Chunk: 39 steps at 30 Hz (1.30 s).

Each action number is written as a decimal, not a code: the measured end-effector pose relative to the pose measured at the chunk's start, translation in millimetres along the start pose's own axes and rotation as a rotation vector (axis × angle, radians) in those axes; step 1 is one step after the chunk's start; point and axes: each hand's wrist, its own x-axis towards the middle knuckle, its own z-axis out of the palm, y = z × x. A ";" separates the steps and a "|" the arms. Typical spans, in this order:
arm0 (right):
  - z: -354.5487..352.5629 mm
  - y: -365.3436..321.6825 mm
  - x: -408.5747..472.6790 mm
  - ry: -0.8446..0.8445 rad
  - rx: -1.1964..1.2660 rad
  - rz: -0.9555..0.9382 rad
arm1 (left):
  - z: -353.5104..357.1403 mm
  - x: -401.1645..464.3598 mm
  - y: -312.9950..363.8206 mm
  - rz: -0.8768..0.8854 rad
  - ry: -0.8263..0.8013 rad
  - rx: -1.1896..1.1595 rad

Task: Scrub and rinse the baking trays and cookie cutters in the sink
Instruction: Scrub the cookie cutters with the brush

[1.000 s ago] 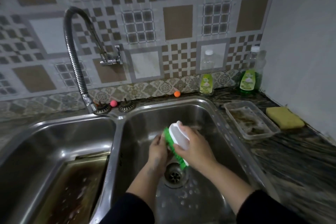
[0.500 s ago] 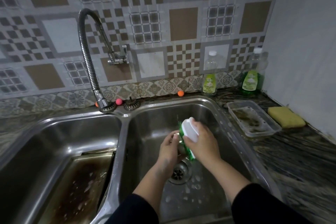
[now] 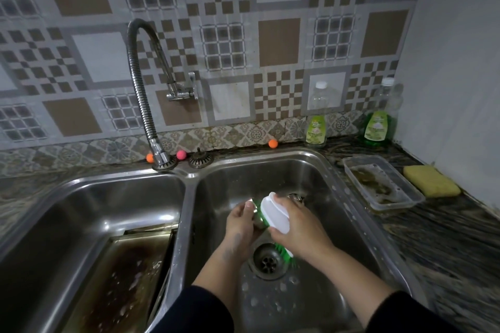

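Over the right basin's drain, the left hand grips a small metal cutter (mostly hidden), steadying it; the right hand clasps the brush, bristles against it; a greasy tray waits in the left basin's near corner.

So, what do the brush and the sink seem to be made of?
Brush: likely plastic, with a smooth glossy white body and green bristles. Sink: looks like stainless steel, brushed grey metal with soft reflections.
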 end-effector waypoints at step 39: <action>54.3 -50.9 13.9 -0.021 -0.031 0.270 | -281.5 5.9 34.4 0.002 0.105 1.477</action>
